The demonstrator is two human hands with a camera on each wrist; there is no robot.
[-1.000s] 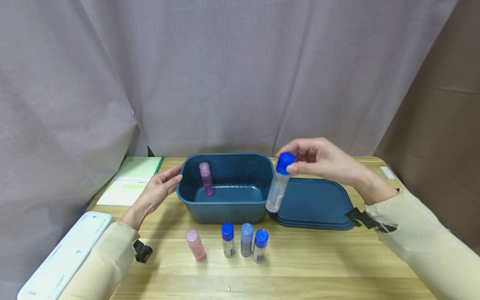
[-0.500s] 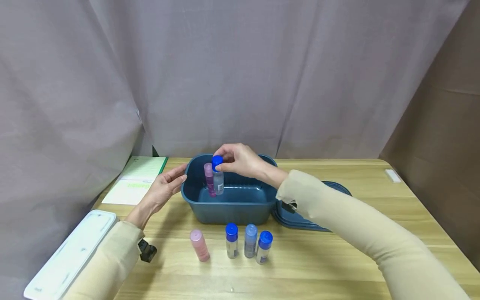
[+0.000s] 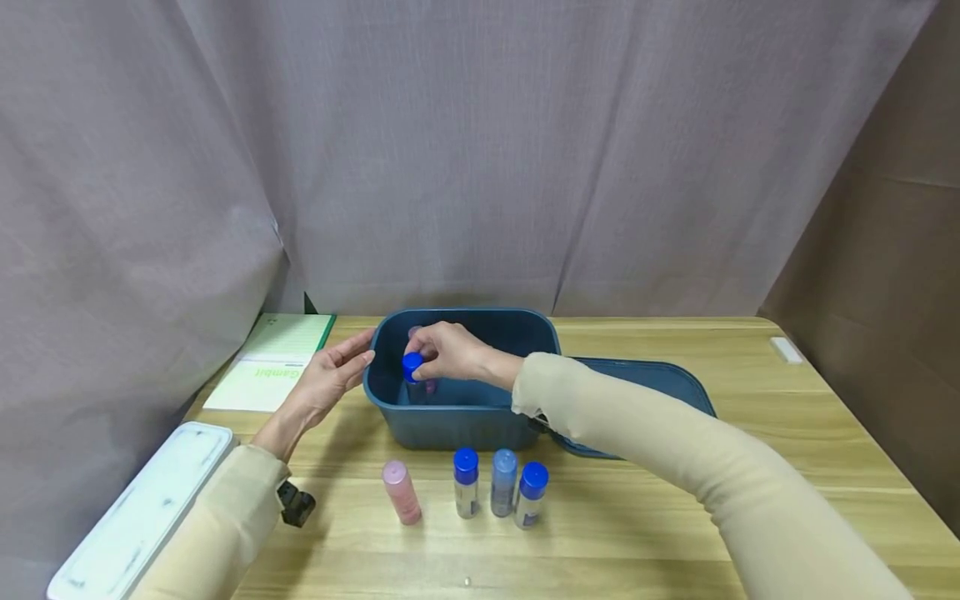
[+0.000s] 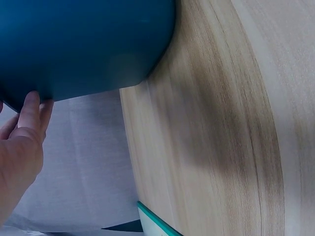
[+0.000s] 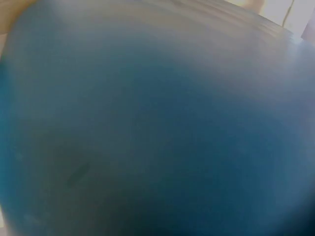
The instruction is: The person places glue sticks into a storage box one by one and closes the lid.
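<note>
A blue-capped bottle [image 3: 413,373] is pinched at its cap by the right hand [image 3: 448,352], fingers curled, low inside the blue bin [image 3: 465,421], at 9 o'clock of its interior. The left hand [image 3: 327,379], fingers straight, is pressed against the bin's 9 o'clock wall, apparently to steady it.

The right hand [image 3: 448,352] reaches toward ten o'clock, fingers curled and pinching; the left hand [image 3: 327,379] lies flat-fingered at nine o'clock.
</note>
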